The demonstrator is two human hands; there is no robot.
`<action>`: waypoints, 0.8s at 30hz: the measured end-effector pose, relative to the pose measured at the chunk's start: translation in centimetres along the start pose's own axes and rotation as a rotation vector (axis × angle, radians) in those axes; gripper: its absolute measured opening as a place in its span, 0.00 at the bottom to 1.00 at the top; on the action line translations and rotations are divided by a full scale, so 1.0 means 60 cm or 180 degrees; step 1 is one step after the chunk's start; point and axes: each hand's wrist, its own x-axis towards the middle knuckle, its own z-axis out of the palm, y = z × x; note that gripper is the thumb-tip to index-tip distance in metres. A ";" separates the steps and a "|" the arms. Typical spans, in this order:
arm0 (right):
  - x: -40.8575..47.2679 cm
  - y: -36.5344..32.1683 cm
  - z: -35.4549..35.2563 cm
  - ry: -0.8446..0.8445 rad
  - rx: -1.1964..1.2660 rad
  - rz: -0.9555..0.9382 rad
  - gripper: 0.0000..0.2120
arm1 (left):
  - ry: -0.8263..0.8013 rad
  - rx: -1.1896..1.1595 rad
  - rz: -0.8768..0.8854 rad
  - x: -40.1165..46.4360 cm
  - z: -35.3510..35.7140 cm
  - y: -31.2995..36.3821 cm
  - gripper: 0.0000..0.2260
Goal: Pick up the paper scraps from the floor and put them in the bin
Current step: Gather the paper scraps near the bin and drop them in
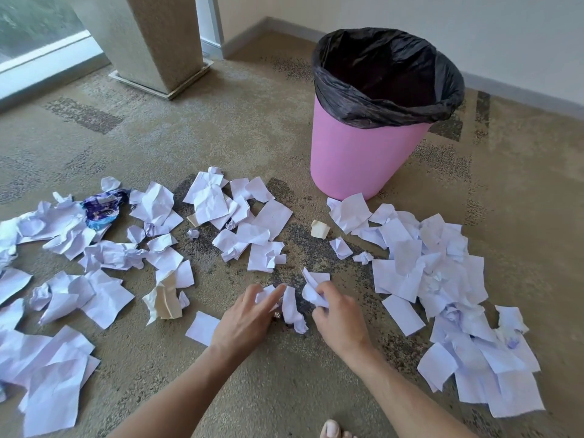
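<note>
There is a single view, from a wide-angle camera worn on the person's head, looking forward and steeply down at the carpet (259, 128). It sits close above the forearms, which enter from the bottom edge, with toes (331, 428) at the bottom centre. The bin (363, 153) stands in the upper right, a window (38, 30) in the upper left. Straight lines bend near the frame's edges.

You are working with both arms bare to the edge of the view, wearing no sleeves, gloves, watch or bracelets. Your left hand (245, 320) and right hand (338, 320) are showing bare fingers. One bare foot (331, 429) is peeking in, toenails unpainted.
</note>
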 end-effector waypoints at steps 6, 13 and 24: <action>0.014 0.015 -0.039 0.0091 0.1189 0.0702 0.11 | 0.0068 0.0104 -0.0181 0.027 -0.015 -0.001 0.24; 0.039 -0.008 -0.138 0.0563 0.2971 0.0983 0.11 | 0.0783 -0.1634 -0.0694 0.098 -0.091 0.061 0.09; 0.125 -0.111 -0.429 0.1379 0.3759 0.0020 0.11 | 0.1301 -0.3314 -0.0146 0.306 -0.365 0.253 0.07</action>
